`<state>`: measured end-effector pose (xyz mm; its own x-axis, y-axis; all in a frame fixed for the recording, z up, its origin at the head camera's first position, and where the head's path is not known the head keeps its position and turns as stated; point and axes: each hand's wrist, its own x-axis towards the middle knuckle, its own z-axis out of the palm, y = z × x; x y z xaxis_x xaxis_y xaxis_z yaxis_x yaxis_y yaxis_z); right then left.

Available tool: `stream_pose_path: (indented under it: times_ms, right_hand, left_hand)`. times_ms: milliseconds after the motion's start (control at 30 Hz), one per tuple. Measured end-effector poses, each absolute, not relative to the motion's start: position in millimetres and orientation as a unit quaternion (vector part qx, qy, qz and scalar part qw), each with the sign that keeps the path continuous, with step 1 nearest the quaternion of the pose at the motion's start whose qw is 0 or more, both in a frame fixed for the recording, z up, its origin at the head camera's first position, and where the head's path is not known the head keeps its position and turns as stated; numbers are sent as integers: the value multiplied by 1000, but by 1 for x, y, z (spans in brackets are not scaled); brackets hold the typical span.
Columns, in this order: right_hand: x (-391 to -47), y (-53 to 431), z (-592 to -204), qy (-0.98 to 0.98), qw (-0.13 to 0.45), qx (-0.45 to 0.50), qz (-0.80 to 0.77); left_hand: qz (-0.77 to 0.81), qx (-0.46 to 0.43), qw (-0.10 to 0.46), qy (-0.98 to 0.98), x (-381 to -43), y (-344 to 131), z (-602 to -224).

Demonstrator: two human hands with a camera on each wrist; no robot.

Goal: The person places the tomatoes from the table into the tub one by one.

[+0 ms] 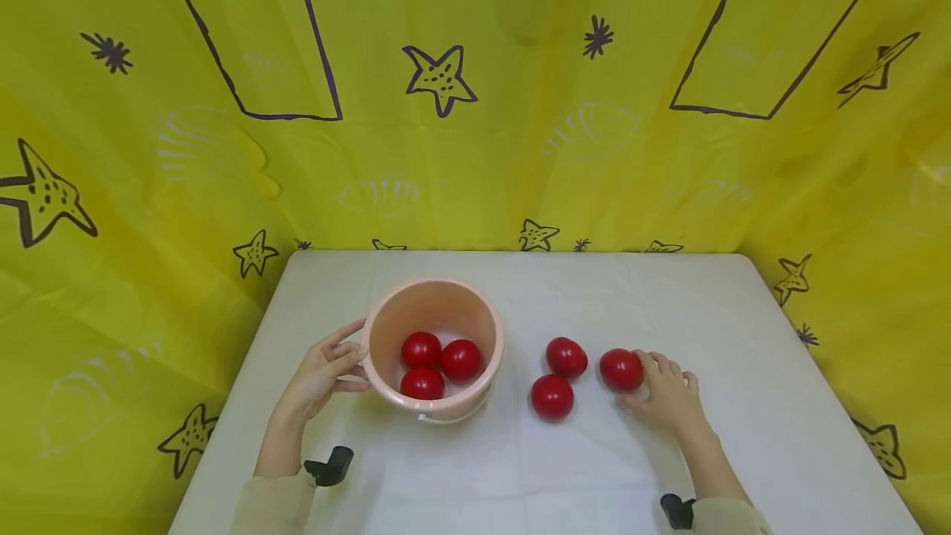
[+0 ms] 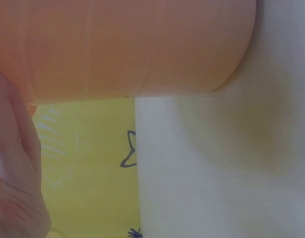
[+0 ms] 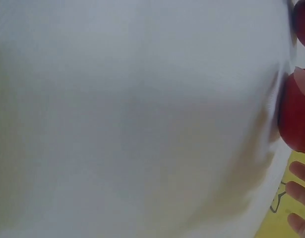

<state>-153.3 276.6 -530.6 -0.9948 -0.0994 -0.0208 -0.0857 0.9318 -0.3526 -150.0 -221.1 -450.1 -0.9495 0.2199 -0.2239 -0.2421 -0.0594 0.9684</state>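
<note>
A peach-coloured bucket (image 1: 434, 286) stands at the table's left-middle with three smooth red balls (image 1: 421, 350) inside. My left hand (image 1: 319, 374) rests against its left side near the rim, fingers mostly straight; in the left wrist view that hand (image 2: 16, 173) lies along the bucket wall (image 2: 127, 44). To the right, my right hand (image 1: 669, 395) holds a red ball (image 1: 621, 370) from its right side. The right wrist view has the thumb (image 3: 304, 82) on this ball (image 3: 295, 116), other fingers spread away below. Two more red balls (image 1: 552, 397) (image 1: 566, 357) lie between it and the bucket.
A white-covered table (image 1: 594, 477) carries everything. Yellow curtains (image 1: 505, 163) with starfish drawings enclose the back and both sides. The bucket's white handle (image 1: 453, 418) hangs down at its near side. Dark wrist mounts (image 1: 330, 466) sit at both sleeves.
</note>
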Motion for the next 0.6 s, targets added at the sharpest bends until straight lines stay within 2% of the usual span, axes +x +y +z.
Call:
stream_pose_path:
  times_ms: [600]
  right_hand:
    - [-160,272,-548,978,-82,-64,-179]
  left_hand:
    - [722,-13,157,674,-151,-224,-453]
